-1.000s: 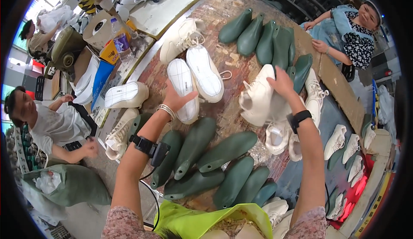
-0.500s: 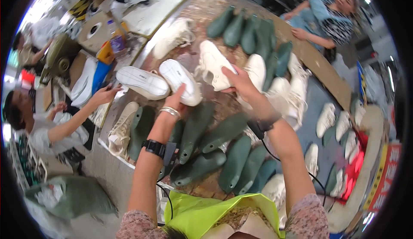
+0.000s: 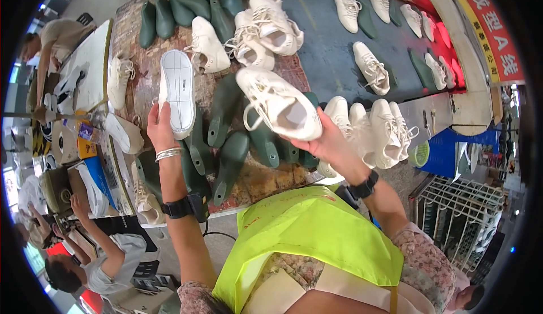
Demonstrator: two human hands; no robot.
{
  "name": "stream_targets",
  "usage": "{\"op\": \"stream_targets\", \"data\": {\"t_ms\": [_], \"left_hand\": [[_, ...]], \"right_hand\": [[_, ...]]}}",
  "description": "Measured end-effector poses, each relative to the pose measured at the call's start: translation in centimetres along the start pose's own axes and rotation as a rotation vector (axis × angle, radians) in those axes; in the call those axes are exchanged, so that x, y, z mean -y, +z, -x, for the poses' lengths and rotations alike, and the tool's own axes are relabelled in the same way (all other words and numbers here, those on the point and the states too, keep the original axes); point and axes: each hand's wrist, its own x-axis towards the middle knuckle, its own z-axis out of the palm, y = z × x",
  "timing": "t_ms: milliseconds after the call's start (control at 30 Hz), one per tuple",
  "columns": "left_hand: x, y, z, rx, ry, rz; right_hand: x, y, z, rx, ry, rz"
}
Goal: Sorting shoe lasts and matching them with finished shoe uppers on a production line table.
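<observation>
Nearest the viewer, a yellow-green vest (image 3: 317, 240) fills the lower middle, and both forearms rise from beside it, each with a black wrist device; the left hand (image 3: 160, 130), with silver bangles at the wrist, grips the heel end of a white sole (image 3: 177, 92) held upright with its tread facing the viewer; the right hand (image 3: 328, 141) clasps a white lace-up sneaker (image 3: 280, 105) from below, its opening turned toward the viewer and its toe pointing up-left; between and just beneath the two hands lie dark green shoe lasts (image 3: 229, 144) on a patterned worktable (image 3: 266, 175); just right of the right hand stand several white sneakers (image 3: 373, 130) side by side; beyond the hands lie more white sneakers (image 3: 260, 28) and another row of green lasts (image 3: 186, 3); farther right, single white shoes (image 3: 370, 65) are spread over a dark blue surface (image 3: 322, 48); to the left of the left hand, well apart, another person (image 3: 102, 263) sits low with an arm raised.
</observation>
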Motion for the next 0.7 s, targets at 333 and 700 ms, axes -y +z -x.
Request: {"op": "stream_targets", "data": {"t_ms": [333, 700], "left_hand": [[-2.2, 2.6, 1.1, -0.097, 0.133, -0.067], [-3.5, 1.1, 4.1, -0.051, 0.201, -0.142]], "right_hand": [[5.5, 4.4, -11.4, 0.277, -0.114, -0.079], [2.2, 6.1, -27.6, -0.203, -0.239, 0.121]]}}
